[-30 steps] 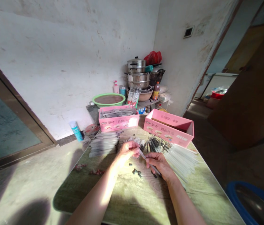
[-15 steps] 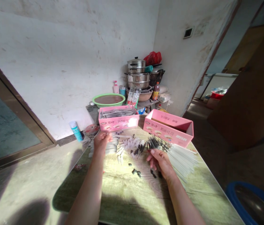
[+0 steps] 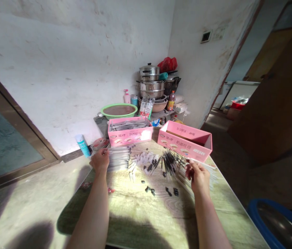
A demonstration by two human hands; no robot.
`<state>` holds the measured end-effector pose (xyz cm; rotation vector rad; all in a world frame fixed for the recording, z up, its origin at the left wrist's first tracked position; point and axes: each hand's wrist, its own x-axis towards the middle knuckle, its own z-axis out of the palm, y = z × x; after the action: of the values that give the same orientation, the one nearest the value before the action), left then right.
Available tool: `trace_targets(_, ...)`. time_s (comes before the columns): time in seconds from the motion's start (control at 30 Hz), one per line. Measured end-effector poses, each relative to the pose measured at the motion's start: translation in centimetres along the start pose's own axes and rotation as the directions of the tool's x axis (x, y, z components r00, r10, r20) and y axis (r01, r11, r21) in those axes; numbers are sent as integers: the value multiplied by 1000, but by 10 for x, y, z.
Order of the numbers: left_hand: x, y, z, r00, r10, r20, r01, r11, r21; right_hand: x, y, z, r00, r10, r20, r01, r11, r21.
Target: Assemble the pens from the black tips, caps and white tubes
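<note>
From my remote seat I saw the left hand point(image 3: 100, 159) at the left edge of the greenish wood-grain table point(image 3: 135, 214), its fingers curled beside the outer ends of a row of pale, dark-tipped plastic tubes point(image 3: 118, 159); I could not tell whether they pinched one. The right hand point(image 3: 199, 174) was over a fan of long translucent tubes point(image 3: 184, 181) on the right, thumb and fingers bent close, though blur kept me from telling whether they gripped anything.

Between the hands lay a heap of small white plastic pieces point(image 3: 146, 158) and, right of it, a cluster of thin black-and-pale sticks point(image 3: 169, 162). Small black pieces point(image 3: 150, 190) dotted the middle. Along the far side, a pink cardboard box filled with tubes point(image 3: 130, 136) stood left of a second pink cardboard box point(image 3: 184, 143), a narrow gap between them. My widest room for moving was the near tabletop between the forearms.
</note>
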<state>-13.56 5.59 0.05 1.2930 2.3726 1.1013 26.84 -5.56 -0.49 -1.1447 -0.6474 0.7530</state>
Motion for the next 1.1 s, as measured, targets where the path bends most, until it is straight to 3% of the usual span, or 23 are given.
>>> trace_targets(0.07,0,0,2,1000,7,-4,-6,1000,13,8,-1,-12,995,-55,-79,40,982,-183)
trace_targets(0.1,0,0,2,1000,10,-10,-9,1000,21,11,-1,-17,997,-69,-36,54,946,-319)
trace_targets(0.17,1,0,2,1000,22,-20,-21,999,40,14,-1,-23,989,-56,137,124,820,-559)
trace_targets(0.23,2,-1,1,999,32,-18,-31,998,57,13,-2,-24,944,37,329,228,647,-727)
trace_targets(0.3,4,-1,1,999,36,-13,-35,997,69,11,-2,-22,897,153,415,305,466,-831)
trace_targets(0.37,4,-2,1,999,42,-8,-42,997,68,7,-2,-19,886,229,403,326,311,-893)
trace_targets(0.43,3,-1,1,999,47,-7,-46,997,63,6,-2,-17,894,258,366,318,212,-924)
trace_targets(0.5,0,1,0,998,54,-21,-53,997,63,5,-2,-17,894,272,356,315,183,-931)
trace_targets(0.57,-3,5,0,995,73,-61,-69,996,65,6,-4,-19,890,255,377,321,235,-917)
trace_targets(0.6,-6,8,0,991,101,-87,-96,994,60,7,-5,-19,888,231,398,323,301,-897)
trace_targets(0.7,-20,19,3,949,283,-140,-286,958,-5,7,-9,-19,903,116,414,268,600,-754)
trace_targets(0.77,-37,31,9,900,417,-125,-430,897,-99,5,-9,-14,940,51,337,174,779,-602)
trace_targets(0.83,-60,44,15,872,486,-49,-484,846,-223,3,-5,-7,974,27,225,76,897,-436)
trace_targets(0.9,-85,58,21,815,576,63,-524,778,-346,0,1,1,987,65,149,-21,959,-282)
trace_targets(0.97,-109,70,26,700,690,184,-574,697,-431,-4,8,10,985,143,101,-126,980,-157)
trace_targets(1.1,-139,79,35,523,778,347,-643,628,-439,-9,16,20,958,244,153,-244,970,-20)
